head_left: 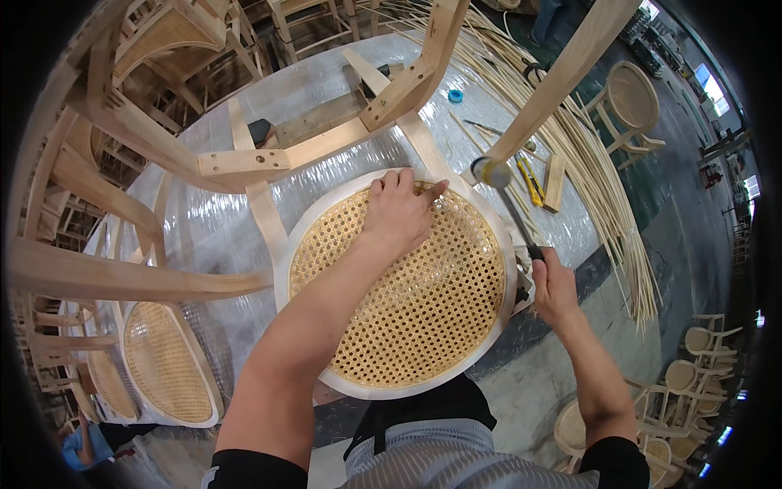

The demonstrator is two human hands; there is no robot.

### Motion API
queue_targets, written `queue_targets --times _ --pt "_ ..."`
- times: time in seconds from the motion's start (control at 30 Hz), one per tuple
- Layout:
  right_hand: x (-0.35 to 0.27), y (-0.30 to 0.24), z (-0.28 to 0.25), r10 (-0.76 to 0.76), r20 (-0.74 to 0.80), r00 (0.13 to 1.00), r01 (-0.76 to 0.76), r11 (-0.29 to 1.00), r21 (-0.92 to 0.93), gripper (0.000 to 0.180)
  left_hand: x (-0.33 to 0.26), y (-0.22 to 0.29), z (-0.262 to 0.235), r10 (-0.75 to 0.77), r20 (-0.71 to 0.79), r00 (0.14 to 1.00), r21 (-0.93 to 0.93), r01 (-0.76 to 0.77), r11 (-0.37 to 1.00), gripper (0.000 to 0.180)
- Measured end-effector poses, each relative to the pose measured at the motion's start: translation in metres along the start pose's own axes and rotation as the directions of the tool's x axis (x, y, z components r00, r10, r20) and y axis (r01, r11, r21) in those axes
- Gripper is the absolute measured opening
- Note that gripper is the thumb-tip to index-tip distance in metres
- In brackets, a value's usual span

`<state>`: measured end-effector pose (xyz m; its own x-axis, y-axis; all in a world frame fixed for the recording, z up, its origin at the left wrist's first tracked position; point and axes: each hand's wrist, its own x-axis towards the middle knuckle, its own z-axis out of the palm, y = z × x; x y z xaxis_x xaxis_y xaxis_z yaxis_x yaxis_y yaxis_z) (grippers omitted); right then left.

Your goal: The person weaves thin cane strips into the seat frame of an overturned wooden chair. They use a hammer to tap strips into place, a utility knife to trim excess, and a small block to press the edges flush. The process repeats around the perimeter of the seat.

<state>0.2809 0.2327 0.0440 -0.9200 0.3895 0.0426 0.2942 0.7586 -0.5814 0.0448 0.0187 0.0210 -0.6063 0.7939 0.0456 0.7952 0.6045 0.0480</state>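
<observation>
A round chair back with a pale wooden rim and woven cane panel [415, 301] lies in front of me, attached to a wooden chair frame [326, 140]. My left hand [399, 213] rests palm down on the far part of the cane. Its fingertips press near the inner edge of the rim, and one digit reaches out to the right; nothing shows in its grip. My right hand [557, 287] is closed round the dark handle of a hammer [520, 213]. The hammer's round head [492, 173] is raised near the rim's far right side.
Plastic film [204, 228] covers the table. To the right lie a yellow utility knife [531, 181], a wooden block [554, 184] and long cane strips [607, 196]. A blue tape roll [455, 96] sits farther back. Chair legs rise at the left and far right. Other cane chairs [171, 363] stand around.
</observation>
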Motion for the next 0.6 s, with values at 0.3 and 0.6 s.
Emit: queue_targets --times 0.3,0.6 --pt "0.017 0.002 0.006 -0.016 0.070 0.997 0.019 0.999 -0.047 0.027 0.000 -0.005 -0.001 -0.005 -0.010 1.000 -0.100 0.004 0.995 0.055" --pt "0.041 -0.011 0.005 -0.089 0.116 0.989 0.095 0.995 -0.040 0.026 -0.008 -0.020 0.012 -0.039 -0.167 0.985 -0.247 -0.003 0.969 0.050"
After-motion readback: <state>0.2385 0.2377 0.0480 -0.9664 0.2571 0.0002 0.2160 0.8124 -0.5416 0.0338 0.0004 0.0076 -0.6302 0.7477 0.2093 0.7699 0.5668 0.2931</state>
